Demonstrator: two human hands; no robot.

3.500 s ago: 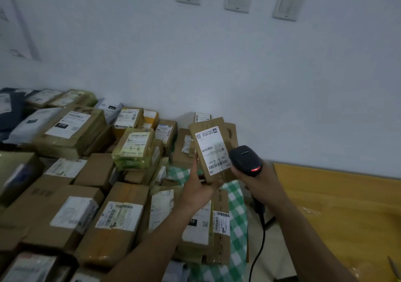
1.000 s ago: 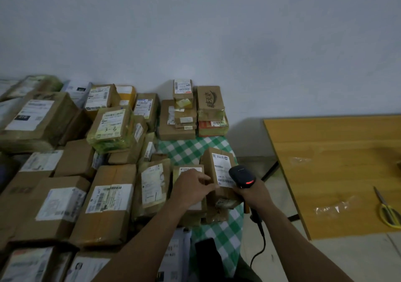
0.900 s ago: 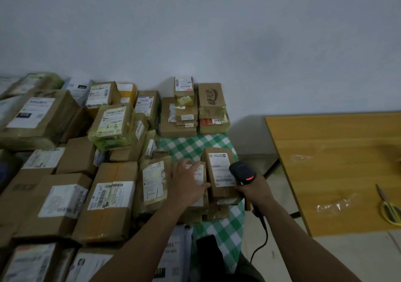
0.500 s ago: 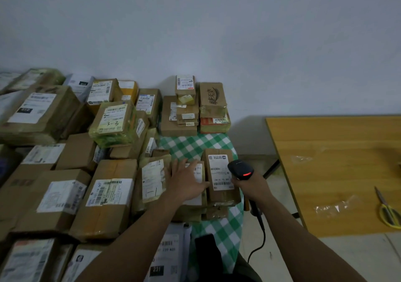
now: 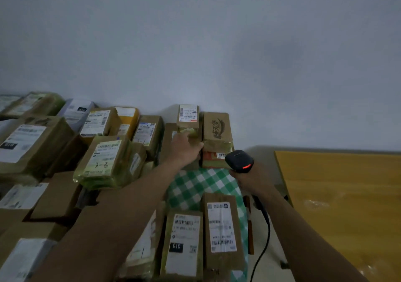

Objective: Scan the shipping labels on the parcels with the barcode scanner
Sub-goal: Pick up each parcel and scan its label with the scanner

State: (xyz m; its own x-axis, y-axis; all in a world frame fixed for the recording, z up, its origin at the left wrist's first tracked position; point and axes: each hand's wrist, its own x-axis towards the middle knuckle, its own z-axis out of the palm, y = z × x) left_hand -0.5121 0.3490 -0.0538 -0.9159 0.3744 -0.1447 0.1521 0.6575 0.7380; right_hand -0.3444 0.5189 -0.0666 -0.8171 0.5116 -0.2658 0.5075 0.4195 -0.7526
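A small brown parcel wrapped in yellowish tape, in the back stack against the pale wall, is gripped by the left hand; fingers are curled over its top, thumb stretched along its near side, exact contact partly hidden. A black handheld barcode scanner, red light lit, is held by the right hand, fingers wrapped round its handle, just right of the stack, above the green-and-white checked cloth. No label is turned to the scanner, so this parcel is judged not yet scanned. Two flat brown parcels with white labels are laid label-up at the front. Many brown cardboard boxes are piled at left; which are scanned cannot be told, so much may be left. A yellow wooden table is seen at right
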